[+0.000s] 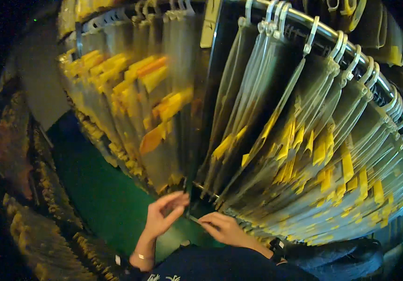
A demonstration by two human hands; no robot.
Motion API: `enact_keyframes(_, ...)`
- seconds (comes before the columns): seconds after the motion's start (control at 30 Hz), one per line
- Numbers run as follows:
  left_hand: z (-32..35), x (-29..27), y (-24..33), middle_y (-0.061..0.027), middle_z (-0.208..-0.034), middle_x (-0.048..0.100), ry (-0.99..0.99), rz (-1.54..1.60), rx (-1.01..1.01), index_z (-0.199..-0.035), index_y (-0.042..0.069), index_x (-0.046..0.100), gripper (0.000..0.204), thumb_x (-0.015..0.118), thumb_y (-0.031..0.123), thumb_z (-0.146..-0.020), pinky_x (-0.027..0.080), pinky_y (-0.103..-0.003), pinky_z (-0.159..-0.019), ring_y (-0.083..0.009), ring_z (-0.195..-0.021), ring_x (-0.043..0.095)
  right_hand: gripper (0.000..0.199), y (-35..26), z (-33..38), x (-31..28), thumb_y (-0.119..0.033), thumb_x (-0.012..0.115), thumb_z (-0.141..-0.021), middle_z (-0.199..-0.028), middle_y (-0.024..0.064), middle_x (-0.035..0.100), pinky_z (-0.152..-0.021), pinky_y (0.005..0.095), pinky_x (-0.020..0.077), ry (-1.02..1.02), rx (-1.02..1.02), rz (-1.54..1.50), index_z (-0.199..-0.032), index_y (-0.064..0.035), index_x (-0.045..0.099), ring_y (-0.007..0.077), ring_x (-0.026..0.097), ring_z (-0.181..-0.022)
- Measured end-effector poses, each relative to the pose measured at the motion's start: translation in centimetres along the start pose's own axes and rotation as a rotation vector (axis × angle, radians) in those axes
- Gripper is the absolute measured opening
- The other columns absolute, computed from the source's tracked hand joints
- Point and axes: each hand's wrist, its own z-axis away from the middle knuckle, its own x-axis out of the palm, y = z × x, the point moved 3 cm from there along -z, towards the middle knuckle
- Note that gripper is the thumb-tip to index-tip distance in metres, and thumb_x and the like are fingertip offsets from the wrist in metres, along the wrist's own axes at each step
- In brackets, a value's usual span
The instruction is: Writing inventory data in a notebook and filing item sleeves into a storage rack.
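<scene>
Head view, looking down on two bare hands at about 6 o'clock, under a curved rail (304, 21) hung with clear plastic sleeves (276, 107) on white hooks (312, 35). Left hand (161, 215) raised at 7 o'clock of centre, fingers (175, 199) curved and spread apart, thumb set off from them, closed on nothing; fingertips just beside the lower edge of the nearest hanging sleeves, contact not clear through the blur. Right hand (225, 228) at 6 o'clock, knuckles up, fingers bent and pinched on a thin pale strip (195, 218) that juts toward the left hand at 9 o'clock; ends short of the left palm. Yellow tags (323, 150) inside the sleeves, thick at 3 to 4 o'clock, more yellow and orange ones (150, 70) at 11 o'clock. Green floor (98, 187) at 8 o'clock. Bracelet (141, 256) on the left wrist, dark watch (276, 246) on the right.
</scene>
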Motion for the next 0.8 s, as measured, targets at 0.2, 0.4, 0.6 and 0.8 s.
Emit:
enact_keyframes(0.2,-8.8,7.1,1.7,-0.0147,-0.111,0.064,0.111,-0.055,0.424,-0.112,-0.002,0.06,0.03,0.06,-0.004,-0.082,0.05,-0.03,-0.083,-0.0214,-0.095,0.065,0.017,1.1,9.4,-4.4,-0.009,0.069,-0.08,-0.091,0.0115,0.067,-0.073,0.0299,0.0511,0.337,0.32,0.222,-0.096,-0.0036,0.066,0.0213,0.065,-0.081)
enact_keyframes(0.4,-7.8,13.9,1.6,-0.0222,-0.11,0.062,0.165,-0.195,0.702,-0.106,-0.005,0.061,0.028,0.055,-0.006,-0.079,0.047,-0.037,-0.086,-0.0316,-0.096,0.063,0.016,0.0,15.0,-3.1,-0.005,0.071,-0.077,-0.088,0.0107,0.068,-0.071,0.0279,0.0517,0.536,0.561,0.241,-0.093,-0.0044,0.068,0.0183,0.066,-0.077)
enact_keyframes(0.6,-6.5,15.7,0.3,-0.0258,-0.12,0.057,-0.026,-0.23,0.749,-0.112,-0.008,0.059,0.035,0.053,-0.008,-0.077,0.046,-0.038,-0.088,-0.0354,-0.102,0.06,0.013,-2.2,15.3,-3.2,-0.003,0.069,-0.077,-0.085,0.0124,0.068,-0.072,0.0275,0.0499,0.596,0.571,0.371,-0.089,0.0006,0.068,0.0177,0.066,-0.077)
enact_keyframes(0.8,-7.2,13.8,1.1,-0.0276,-0.127,0.051,-0.29,-0.13,0.736,-0.119,-0.009,0.054,0.041,0.058,0.0,-0.079,0.045,-0.038,-0.091,-0.0372,-0.11,0.057,0.012,-7.3,7.8,-6.2,0.002,0.068,-0.074,-0.084,0.0126,0.068,-0.071,0.0342,0.0517,0.82,0.401,0.702,-0.085,-0.001,0.065,0.0261,0.066,-0.076)
